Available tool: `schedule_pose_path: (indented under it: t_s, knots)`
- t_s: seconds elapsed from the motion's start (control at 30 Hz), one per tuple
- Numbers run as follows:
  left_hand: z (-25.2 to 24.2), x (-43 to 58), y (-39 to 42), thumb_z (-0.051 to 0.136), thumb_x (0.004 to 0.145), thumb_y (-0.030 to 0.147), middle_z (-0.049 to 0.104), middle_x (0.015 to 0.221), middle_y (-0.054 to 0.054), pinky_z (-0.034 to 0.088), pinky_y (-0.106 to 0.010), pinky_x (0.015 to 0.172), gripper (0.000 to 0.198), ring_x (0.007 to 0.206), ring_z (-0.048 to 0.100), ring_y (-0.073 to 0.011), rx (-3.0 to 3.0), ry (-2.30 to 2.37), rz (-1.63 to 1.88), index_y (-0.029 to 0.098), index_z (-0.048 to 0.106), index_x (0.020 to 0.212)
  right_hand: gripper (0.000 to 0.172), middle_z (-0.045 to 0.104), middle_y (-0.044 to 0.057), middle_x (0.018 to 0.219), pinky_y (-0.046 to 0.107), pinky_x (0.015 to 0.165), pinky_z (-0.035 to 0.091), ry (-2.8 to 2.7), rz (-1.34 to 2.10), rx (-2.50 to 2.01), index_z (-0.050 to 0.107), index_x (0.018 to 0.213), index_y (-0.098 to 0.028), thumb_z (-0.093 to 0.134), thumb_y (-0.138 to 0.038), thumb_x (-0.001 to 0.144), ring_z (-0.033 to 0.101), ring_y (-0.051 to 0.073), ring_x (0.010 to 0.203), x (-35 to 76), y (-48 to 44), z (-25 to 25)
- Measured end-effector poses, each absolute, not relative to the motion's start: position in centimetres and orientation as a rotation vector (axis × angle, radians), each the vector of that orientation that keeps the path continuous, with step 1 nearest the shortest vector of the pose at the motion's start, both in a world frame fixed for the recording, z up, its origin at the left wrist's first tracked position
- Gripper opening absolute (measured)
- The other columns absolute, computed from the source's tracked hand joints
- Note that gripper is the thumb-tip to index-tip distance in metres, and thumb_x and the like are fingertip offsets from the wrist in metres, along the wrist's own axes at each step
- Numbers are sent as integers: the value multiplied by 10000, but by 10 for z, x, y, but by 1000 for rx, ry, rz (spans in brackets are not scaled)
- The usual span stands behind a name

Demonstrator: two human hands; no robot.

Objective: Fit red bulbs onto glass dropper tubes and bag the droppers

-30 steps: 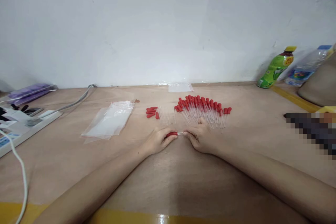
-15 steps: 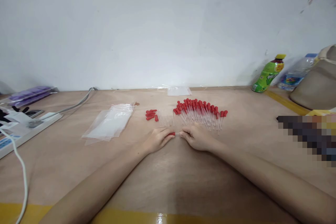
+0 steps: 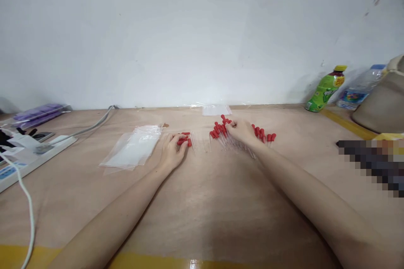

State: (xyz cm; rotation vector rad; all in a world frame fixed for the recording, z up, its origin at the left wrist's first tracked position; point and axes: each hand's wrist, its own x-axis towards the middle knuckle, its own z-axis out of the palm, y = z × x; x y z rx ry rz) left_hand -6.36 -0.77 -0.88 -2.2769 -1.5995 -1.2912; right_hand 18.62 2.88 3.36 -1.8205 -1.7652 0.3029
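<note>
My left hand [image 3: 172,150] lies on the brown table [image 3: 208,201] with its fingertips closed on the small pile of loose red rubber bulbs [image 3: 184,139]. My right hand [image 3: 241,130] rests curled on top of the row of finished droppers [image 3: 263,135], clear tubes with red bulbs, and pinches one of them at the row's left end. Between the two hands lie several bare clear glass tubes [image 3: 201,141].
Clear plastic bags [image 3: 131,148] lie left of my left hand, a smaller one [image 3: 216,110] by the wall. A power strip [image 3: 34,154] and white cable [image 3: 27,206] sit far left. A green bottle [image 3: 325,88], a water bottle [image 3: 360,86] and a beige bag [image 3: 380,103] stand at right.
Both hands held one dropper together near the table's middle. They have parted: the left moved forward to the loose bulbs, the right moved forward onto the dropper row.
</note>
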Motion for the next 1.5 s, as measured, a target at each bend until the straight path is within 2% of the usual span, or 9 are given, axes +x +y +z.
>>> schedule_pose_path:
  t_s: [0.17,0.3,0.57,0.73,1.03,1.2,1.33,1.43,1.5]
  knots:
    - [-15,-66,-4,512,774,208,535,899,-42,453,-333,803,160,891,528,-184,-2320,-1647,-1308,206,586,916,265,627,45,648,357,743,297,-1813,40,-1930,596,585,-190,448,-354,731,555,195,665,172,41,14]
    - [-15,-68,-1,501,784,227,523,913,-42,470,-310,766,161,879,535,-178,-2357,-1683,-1246,208,592,916,352,615,47,608,399,794,242,-1893,-80,-1920,572,564,-167,407,-406,763,550,184,624,172,39,9]
    - [-16,-71,5,532,770,256,508,852,-41,469,-316,737,126,819,521,-176,-2365,-1639,-1191,191,624,825,346,644,67,701,369,767,221,-2109,-133,-1716,608,684,-169,387,-409,800,558,189,705,148,9,17]
    - [-9,-66,-1,518,790,257,529,835,-50,439,-343,749,133,821,505,-190,-2335,-1569,-1133,194,632,820,278,650,143,809,395,779,205,-2245,-135,-1811,632,777,-129,435,-324,784,571,230,763,123,8,17]
    - [-6,-57,-1,579,751,323,538,792,-54,409,-359,740,157,801,492,-205,-2306,-1523,-1012,172,615,732,184,651,157,763,382,771,213,-2222,-98,-1864,638,752,-98,460,-143,740,581,225,741,106,15,12]
    - [-1,-56,-7,505,809,282,539,805,-49,429,-341,744,154,803,506,-187,-2271,-1540,-1185,171,609,786,266,631,171,834,357,752,213,-2145,-219,-1741,559,923,-63,343,-194,838,545,239,809,127,1,12]
    - [4,-54,-23,450,843,241,541,916,-58,427,-331,808,168,894,509,-175,-2345,-1435,-1374,182,586,920,291,636,89,765,333,752,224,-2101,-227,-1387,534,895,-118,266,-231,893,543,179,696,166,-19,-4]
    - [4,-51,-35,428,853,215,555,950,-71,434,-320,811,192,917,519,-168,-2755,-1224,-1277,175,566,981,282,644,89,895,315,765,254,-2080,-179,-1195,496,1062,-131,283,-207,893,558,166,751,196,-32,-21]
    - [3,-47,-41,437,846,207,577,925,-67,451,-298,768,189,874,541,-159,-3023,-1096,-1120,177,576,971,287,641,88,920,305,738,282,-2091,-156,-1137,499,1086,-154,296,-207,889,557,166,753,209,-39,-28]
